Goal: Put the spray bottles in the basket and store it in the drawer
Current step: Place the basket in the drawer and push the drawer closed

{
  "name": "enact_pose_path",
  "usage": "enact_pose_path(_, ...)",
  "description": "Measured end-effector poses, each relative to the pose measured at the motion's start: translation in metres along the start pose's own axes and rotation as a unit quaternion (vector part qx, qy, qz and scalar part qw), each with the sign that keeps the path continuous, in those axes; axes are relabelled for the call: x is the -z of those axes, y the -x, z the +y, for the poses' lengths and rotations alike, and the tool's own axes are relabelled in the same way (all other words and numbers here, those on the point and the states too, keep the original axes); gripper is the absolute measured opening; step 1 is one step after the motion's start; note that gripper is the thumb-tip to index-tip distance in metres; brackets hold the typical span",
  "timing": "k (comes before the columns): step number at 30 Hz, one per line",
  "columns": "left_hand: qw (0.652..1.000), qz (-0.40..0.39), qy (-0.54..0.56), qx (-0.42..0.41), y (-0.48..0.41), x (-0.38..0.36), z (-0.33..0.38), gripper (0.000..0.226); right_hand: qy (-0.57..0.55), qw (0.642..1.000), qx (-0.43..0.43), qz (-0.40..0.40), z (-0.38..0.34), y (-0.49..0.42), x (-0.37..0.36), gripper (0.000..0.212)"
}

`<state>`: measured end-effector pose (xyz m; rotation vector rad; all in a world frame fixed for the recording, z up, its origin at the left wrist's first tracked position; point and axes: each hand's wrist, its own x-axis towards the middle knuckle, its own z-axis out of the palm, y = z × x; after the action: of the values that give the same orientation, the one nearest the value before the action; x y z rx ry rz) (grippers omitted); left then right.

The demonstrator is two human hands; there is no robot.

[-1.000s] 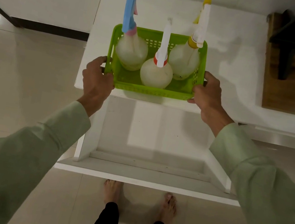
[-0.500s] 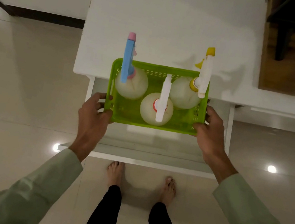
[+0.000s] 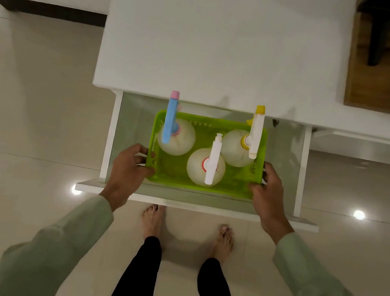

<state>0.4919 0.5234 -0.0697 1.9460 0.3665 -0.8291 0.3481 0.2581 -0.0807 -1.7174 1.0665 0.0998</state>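
While both hands, left hand (image 3: 131, 165) and right hand (image 3: 269, 187), clasp the basket (image 3: 175, 181) by its ends, its thin plastic looks bendy under three upright bottles.

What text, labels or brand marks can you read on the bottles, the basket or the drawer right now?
None can be read.
Three spray bottles, blue-headed, white-headed and yellow-headed: seen from above, no label shows.
Green basket: plain, no lettering visible.
White drawer and cabinet top: blank.
Left hand and right hand grip the basket's ends and cover no visible print.
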Motion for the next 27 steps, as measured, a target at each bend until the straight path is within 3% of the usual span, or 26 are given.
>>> enact_pose_path(8,0.998,-0.053,-0.012,0.037,-0.045,-0.016,-0.005,0.038,0.014,0.995,-0.103,-0.008,0.033,-0.038,-0.018,0.044)
enact_pose_path(19,0.993,-0.046,-0.014,0.105,-0.082,-0.034,-0.036,0.041,0.091,0.989,-0.114,-0.032,0.051,-0.075,-0.040,0.033)
enact_pose_path(27,0.987,-0.044,-0.013,0.154,-0.111,-0.049,-0.058,0.041,0.144,0.981,-0.130,-0.033,0.072,-0.098,-0.060,0.048)
